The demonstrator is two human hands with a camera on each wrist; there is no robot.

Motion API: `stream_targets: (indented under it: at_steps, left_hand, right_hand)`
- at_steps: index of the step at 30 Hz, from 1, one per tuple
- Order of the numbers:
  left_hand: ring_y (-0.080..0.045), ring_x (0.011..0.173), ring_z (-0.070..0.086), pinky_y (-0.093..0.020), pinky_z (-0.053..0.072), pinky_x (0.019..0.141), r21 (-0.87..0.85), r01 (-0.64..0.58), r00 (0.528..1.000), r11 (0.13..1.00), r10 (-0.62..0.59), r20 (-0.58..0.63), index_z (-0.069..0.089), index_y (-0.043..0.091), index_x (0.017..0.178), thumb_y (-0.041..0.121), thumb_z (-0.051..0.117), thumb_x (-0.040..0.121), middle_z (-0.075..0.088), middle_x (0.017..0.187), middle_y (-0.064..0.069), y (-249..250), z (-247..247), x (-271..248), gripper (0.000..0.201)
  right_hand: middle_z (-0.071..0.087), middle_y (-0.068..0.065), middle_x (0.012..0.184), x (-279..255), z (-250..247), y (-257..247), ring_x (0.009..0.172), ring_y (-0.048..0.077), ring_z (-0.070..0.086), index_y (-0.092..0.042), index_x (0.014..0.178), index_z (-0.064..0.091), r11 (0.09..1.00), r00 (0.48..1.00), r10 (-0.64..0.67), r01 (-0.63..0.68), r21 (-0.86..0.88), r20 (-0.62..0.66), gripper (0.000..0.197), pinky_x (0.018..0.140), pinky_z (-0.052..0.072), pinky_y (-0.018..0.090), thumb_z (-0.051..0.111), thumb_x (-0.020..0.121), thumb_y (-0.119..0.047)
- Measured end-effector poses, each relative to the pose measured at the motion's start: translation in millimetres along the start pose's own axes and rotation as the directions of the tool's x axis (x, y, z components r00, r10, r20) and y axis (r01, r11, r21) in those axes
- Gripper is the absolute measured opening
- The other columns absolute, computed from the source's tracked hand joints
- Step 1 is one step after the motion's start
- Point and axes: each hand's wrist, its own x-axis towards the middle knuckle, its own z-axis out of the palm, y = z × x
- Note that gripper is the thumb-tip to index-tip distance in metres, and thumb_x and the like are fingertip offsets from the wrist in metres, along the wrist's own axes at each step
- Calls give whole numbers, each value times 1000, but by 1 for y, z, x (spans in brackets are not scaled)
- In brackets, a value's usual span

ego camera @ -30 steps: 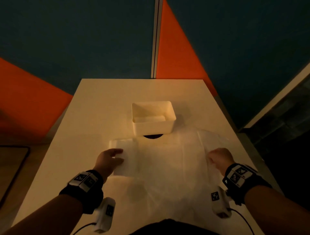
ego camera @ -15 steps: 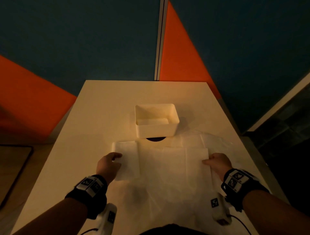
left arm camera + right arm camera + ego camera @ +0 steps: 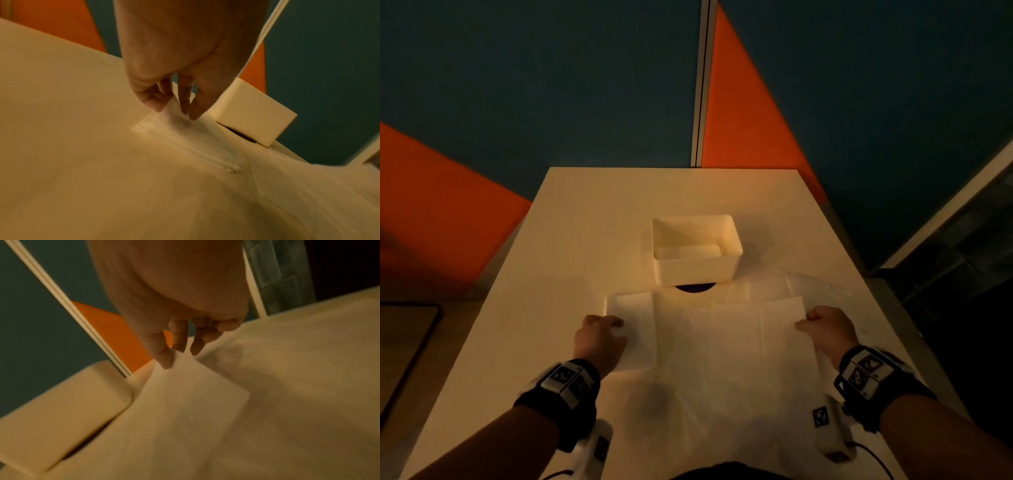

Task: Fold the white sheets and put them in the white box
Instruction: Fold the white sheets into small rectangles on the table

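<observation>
A thin white sheet (image 3: 722, 342) lies spread on the table in front of me, partly folded. My left hand (image 3: 599, 337) pinches its left edge (image 3: 174, 116) between thumb and fingers. My right hand (image 3: 825, 329) pinches the right edge of the sheet (image 3: 185, 386), which is lifted off the table there. The white box (image 3: 697, 270) stands just beyond the sheet, and something pale and flat lies in its bottom. The same box (image 3: 252, 116) shows past my left fingers and, blurred, low on the left as the box (image 3: 61, 410) in the right wrist view.
The white table (image 3: 585, 222) runs back to blue and orange wall panels. A dark round spot (image 3: 693, 288) shows under the box's near wall. More thin white sheet (image 3: 818, 287) lies crumpled at the right, near the table's right edge.
My right hand has taken the sheet's right edge and lifted it; a folded flap now shows on that side. My left hand has closed its fingers on the left edge.
</observation>
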Motion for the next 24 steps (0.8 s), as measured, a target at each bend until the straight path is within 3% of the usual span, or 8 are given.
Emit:
stream_targets:
  at_steps: [3,7,10,13,16,19,21,24]
  left_hand:
    - [-34,128,28,-44,30,107,249,0,1000,969,-3,11,53,32,124,40,60,83,22,143,-7,9,-6,-10,41]
    - [-33,133,19,-52,27,107,171,-199,979,965,202,-2,42,38,130,49,65,78,13,148,0,46,-16,-26,59]
    - [-23,134,22,-45,26,109,-102,-458,875,883,468,125,32,40,138,43,73,74,25,148,7,83,-31,-35,76]
    - [-8,133,25,-26,30,110,-399,-515,752,759,623,214,20,40,143,30,80,70,30,143,16,117,-47,-48,95]
    - [5,119,38,3,36,84,-545,-463,681,699,674,285,22,39,142,11,81,69,41,135,17,136,-61,-51,97]
    - [-5,110,58,-15,48,90,-580,-400,603,709,681,417,55,31,124,7,80,70,63,120,7,142,-74,-43,65]
    - [-15,97,66,-30,52,90,-590,-335,615,735,645,454,71,16,102,9,79,70,71,104,-4,140,-77,-40,34]
    - [-27,85,67,-37,56,81,-637,-235,723,734,570,391,73,1,90,15,77,74,72,94,-16,137,-75,-42,22]
  right_hand:
    - [54,13,69,-12,-10,-26,70,23,52,-7,66,52,987,994,-98,91,130,53,20,67,41,30,67,79,-6]
    - [51,6,66,-38,-20,-69,62,14,48,-6,70,52,937,928,-333,306,168,166,17,54,39,22,65,81,-4]
    - [64,12,74,-57,-22,-96,67,15,60,5,82,60,881,852,-472,445,160,226,12,58,48,16,69,79,-3]
    - [71,18,87,-76,-27,-117,78,24,68,1,87,66,834,780,-551,514,200,296,12,68,55,23,72,77,-3]
    - [70,21,89,-93,-35,-135,76,20,65,0,88,67,783,687,-617,583,217,384,14,71,55,21,73,75,0]
    - [69,25,90,-100,-41,-143,76,19,63,6,90,66,757,627,-644,604,249,438,19,73,56,25,74,73,3]
    - [69,24,86,-99,-43,-143,76,19,62,8,90,65,759,634,-649,573,310,420,20,72,55,24,73,73,4]
    - [68,7,81,-93,-43,-140,74,10,63,-2,88,66,763,737,-623,500,409,262,8,70,53,19,68,80,-2]
